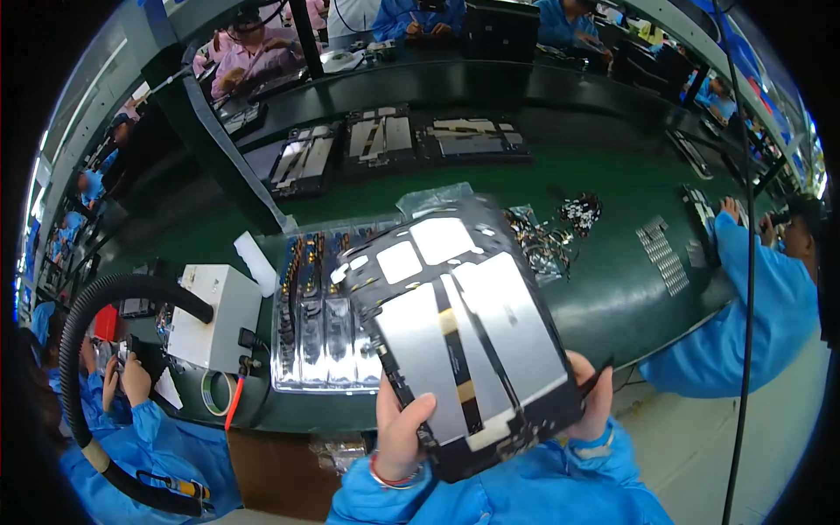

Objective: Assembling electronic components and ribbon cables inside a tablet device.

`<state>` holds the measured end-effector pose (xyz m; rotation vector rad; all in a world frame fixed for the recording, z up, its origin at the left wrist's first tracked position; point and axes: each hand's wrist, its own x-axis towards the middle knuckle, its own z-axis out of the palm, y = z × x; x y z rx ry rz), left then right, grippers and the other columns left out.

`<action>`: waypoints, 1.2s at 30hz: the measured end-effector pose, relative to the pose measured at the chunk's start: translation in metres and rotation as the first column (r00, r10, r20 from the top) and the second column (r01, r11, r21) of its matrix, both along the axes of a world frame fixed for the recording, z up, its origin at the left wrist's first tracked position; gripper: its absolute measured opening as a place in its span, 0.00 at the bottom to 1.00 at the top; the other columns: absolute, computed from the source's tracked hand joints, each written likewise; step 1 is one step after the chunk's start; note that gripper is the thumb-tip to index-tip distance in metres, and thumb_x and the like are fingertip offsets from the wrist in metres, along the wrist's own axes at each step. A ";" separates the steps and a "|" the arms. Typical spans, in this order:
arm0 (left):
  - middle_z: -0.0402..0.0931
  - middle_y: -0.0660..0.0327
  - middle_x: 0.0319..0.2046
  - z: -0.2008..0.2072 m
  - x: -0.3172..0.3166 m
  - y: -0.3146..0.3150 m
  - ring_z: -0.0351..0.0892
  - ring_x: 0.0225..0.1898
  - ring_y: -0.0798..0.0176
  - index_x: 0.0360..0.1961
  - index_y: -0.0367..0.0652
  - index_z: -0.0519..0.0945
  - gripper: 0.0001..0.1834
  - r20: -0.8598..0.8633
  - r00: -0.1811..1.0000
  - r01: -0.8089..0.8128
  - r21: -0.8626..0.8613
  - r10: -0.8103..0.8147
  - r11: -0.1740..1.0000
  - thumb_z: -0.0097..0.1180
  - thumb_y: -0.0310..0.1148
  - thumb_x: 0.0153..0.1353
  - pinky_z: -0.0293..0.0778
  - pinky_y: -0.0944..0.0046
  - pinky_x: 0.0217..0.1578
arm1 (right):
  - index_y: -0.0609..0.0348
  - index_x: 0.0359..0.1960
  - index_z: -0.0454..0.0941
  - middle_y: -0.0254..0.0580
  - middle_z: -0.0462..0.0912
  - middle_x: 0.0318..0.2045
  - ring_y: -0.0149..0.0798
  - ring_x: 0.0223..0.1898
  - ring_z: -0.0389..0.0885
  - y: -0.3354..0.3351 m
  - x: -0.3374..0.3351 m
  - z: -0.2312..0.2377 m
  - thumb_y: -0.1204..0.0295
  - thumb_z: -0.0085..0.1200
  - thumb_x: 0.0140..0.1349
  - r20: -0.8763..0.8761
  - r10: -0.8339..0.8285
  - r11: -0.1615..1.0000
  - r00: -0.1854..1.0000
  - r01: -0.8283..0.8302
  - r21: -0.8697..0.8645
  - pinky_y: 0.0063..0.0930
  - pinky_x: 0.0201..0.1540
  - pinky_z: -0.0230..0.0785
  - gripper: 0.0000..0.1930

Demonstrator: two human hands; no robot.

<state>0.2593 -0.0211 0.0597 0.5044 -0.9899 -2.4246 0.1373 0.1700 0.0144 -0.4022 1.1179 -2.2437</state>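
A tablet's inner assembly (472,337), with silver panels, two dark flat cables down its middle and a black frame, is tilted up in front of me above the bench edge. My left hand (402,433) grips its lower left edge, the thumb lying on the face. At the lower right corner, my right hand (595,398) closes on the frame, its fingers partly hidden behind. A thin dark piece sticks out by the right fingers; I cannot tell what it is. Behind the assembly, a clear compartment tray (324,350) holds rows of small cable parts and is partly covered.
Small cable parts lie in a clear bag (538,241) and a loose pile (582,214). More tablet assemblies (381,136) line the back. Leftward stand a white box (210,319) with a black hose (74,367) and a tape roll (216,394). Co-workers sit on both sides.
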 end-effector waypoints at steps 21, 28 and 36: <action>0.73 0.61 0.45 -0.053 0.017 0.018 0.72 0.46 0.57 0.38 0.42 0.79 0.14 0.020 1.000 0.024 -0.972 0.017 -0.235 0.57 0.28 0.46 0.71 0.59 0.43 | 0.55 0.43 0.66 0.29 0.71 0.24 0.23 0.12 0.56 -0.010 0.049 -0.031 0.71 0.41 0.64 0.304 -0.479 0.875 0.824 0.418 0.246 0.20 0.19 0.54 0.08; 0.75 0.60 0.41 -0.062 0.011 0.005 0.73 0.45 0.56 0.36 0.41 0.79 0.16 0.073 0.990 0.099 -0.969 0.121 -0.226 0.54 0.25 0.42 0.73 0.62 0.41 | 0.66 0.41 0.70 0.47 0.78 0.35 0.21 0.12 0.54 0.005 0.021 -0.010 0.65 0.38 0.66 0.381 0.070 0.813 0.922 -0.274 0.513 0.18 0.16 0.51 0.15; 0.74 0.62 0.40 -0.043 0.011 0.001 0.71 0.45 0.58 0.35 0.43 0.77 0.14 0.249 0.955 0.277 -0.943 0.161 -0.184 0.59 0.33 0.45 0.66 0.58 0.44 | 0.65 0.34 0.79 0.42 0.79 0.27 0.29 0.23 0.69 -0.007 -0.021 0.038 0.42 0.21 0.63 -0.434 0.489 0.816 0.756 -0.221 0.535 0.21 0.21 0.58 0.39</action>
